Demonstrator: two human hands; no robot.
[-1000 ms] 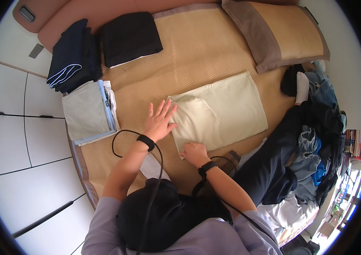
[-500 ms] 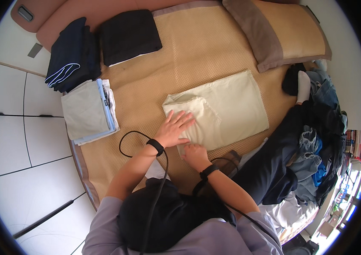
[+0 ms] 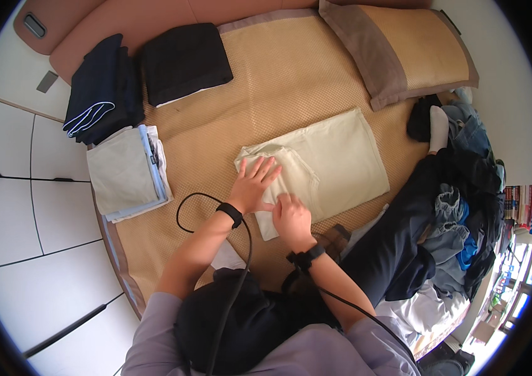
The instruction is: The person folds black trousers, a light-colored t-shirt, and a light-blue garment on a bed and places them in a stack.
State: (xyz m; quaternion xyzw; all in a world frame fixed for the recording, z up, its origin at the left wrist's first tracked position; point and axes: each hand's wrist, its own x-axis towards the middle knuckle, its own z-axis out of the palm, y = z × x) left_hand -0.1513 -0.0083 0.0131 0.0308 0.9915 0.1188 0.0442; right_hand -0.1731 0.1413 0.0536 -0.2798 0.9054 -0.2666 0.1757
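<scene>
A pale cream folded garment lies flat on the woven bed mat, its left end bunched and folded over in loose layers. My left hand rests on that left end, palm down with fingers spread. Just to its right, my right hand has its fingers curled down onto the garment's near left part, gripping the cloth. Its fingertips are partly hidden beneath the knuckles. The left thumb almost touches the right hand's fingers. Each wrist wears a black band.
Folded clothes stand at the left: a grey and blue stack, a navy pile and a black square. A pillow lies far right. My outstretched leg borders heaped clothes. A black cable crosses my left forearm.
My right hand has moved slightly away from me, from the garment's near edge up onto its folded left part. My left hand stays spread on the cloth. The whole view has shifted a little.
</scene>
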